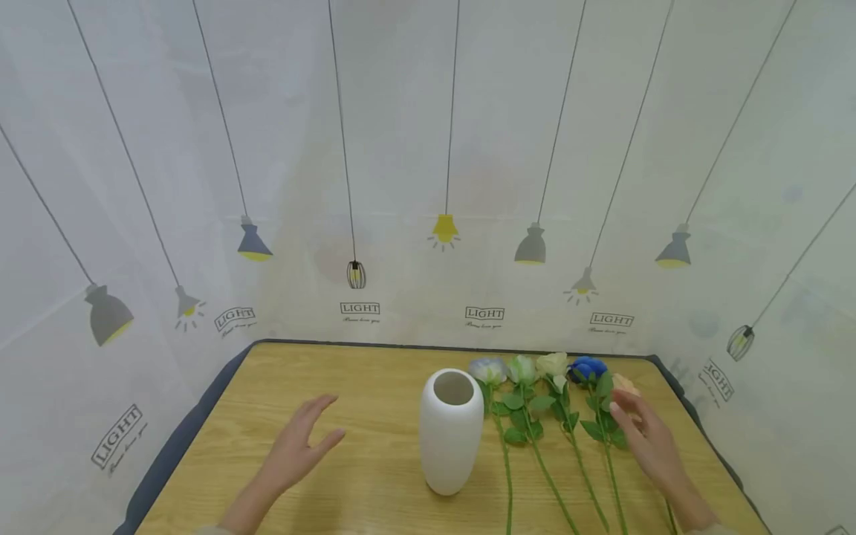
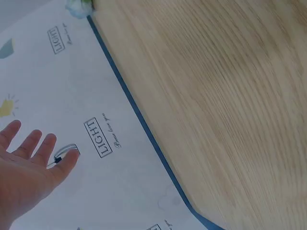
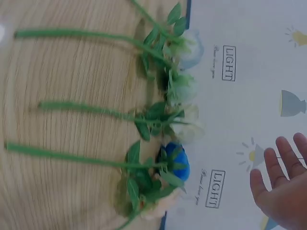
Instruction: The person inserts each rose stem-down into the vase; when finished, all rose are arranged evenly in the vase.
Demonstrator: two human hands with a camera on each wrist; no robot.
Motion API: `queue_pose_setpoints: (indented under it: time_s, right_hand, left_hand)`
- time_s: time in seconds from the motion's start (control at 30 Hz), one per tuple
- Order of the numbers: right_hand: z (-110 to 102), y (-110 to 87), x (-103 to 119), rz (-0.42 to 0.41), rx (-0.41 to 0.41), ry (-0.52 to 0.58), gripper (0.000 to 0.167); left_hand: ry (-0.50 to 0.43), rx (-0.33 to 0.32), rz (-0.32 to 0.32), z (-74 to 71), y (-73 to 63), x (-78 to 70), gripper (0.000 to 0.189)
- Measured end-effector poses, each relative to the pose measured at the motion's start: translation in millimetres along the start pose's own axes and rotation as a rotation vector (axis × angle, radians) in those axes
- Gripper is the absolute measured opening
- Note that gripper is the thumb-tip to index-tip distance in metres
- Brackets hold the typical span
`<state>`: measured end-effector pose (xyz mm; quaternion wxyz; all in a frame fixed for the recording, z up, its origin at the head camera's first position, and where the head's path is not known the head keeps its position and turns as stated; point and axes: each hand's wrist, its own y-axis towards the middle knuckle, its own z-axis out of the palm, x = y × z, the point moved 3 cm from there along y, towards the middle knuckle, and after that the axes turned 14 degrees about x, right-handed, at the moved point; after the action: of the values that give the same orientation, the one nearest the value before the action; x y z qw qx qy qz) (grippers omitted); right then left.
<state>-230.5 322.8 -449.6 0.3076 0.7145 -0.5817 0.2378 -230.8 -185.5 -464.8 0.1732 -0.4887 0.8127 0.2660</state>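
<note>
A tall white vase [image 1: 449, 446] stands upright near the middle of the table. To its right lie several artificial roses with long green stems: a pale blue-white rose [image 1: 490, 370], a greenish-white rose [image 1: 522, 369], a cream rose [image 1: 553, 367], a blue rose [image 1: 588, 368] and a peach rose [image 1: 625, 385]. My right hand [image 1: 647, 438] hovers over the peach rose, partly covering it, with fingers loosely bent and nothing held. Left of the vase, my left hand [image 1: 297, 446] is raised over the table, thumb and fingers spread, holding nothing.
The wooden table [image 1: 361, 386] has a dark blue edge [image 1: 194, 423]. A white sheet [image 1: 394, 148] printed with hanging lamps rises behind it and along both sides. The rose stems run toward the table's near side.
</note>
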Motion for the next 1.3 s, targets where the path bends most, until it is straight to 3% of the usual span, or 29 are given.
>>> queue_pose_setpoints:
  time_s: [0.13,0.33,0.47,0.57,0.73,0.83,0.97,1.07,1.17,1.3]
  right_hand:
    - [8.4,3.5,1.8,0.078,0.025,0.224,0.046]
    - [30.9,13.1,-3.4,0.184,0.094,0.460,0.051]
    - [52.2,20.4,-23.6,0.156,0.146,0.532,0.040]
    - [66.1,22.7,-24.0,0.168,0.178,0.543,0.040]
    - [84.7,24.0,-7.4,0.334,0.225,0.553,0.054]
    - [96.9,26.3,-9.2,0.358,0.246,0.546,0.050]
    - [112.4,28.7,-16.0,0.364,0.262,0.547,0.048]
    - [122.2,29.5,-20.5,0.385,0.268,0.547,0.044]
    - [130.5,29.6,-23.3,0.389,0.283,0.538,0.039]
    - [139.0,29.8,-23.8,0.332,0.322,0.522,0.037]
  left_hand:
    - [-0.271,0.065,-0.025,4.6,6.9,-18.2,0.051]
    - [-0.448,0.118,-0.002,7.3,17.1,-47.3,0.053]
    - [-0.467,0.160,0.030,10.4,23.7,-58.8,0.055]
    - [-0.445,0.180,0.076,15.3,29.4,-62.0,0.056]
    - [-0.432,0.180,0.146,20.4,39.6,-69.2,0.058]
    - [-0.435,0.197,0.147,14.5,42.2,-86.4,0.058]
    - [-0.432,0.207,0.140,16.6,48.9,-94.7,0.059]
    - [-0.434,0.207,0.148,27.5,57.1,-86.9,0.061]
    - [-0.452,0.215,0.148,31.0,62.3,-88.7,0.062]
    - [-0.456,0.221,0.124,32.3,67.8,-93.2,0.062]
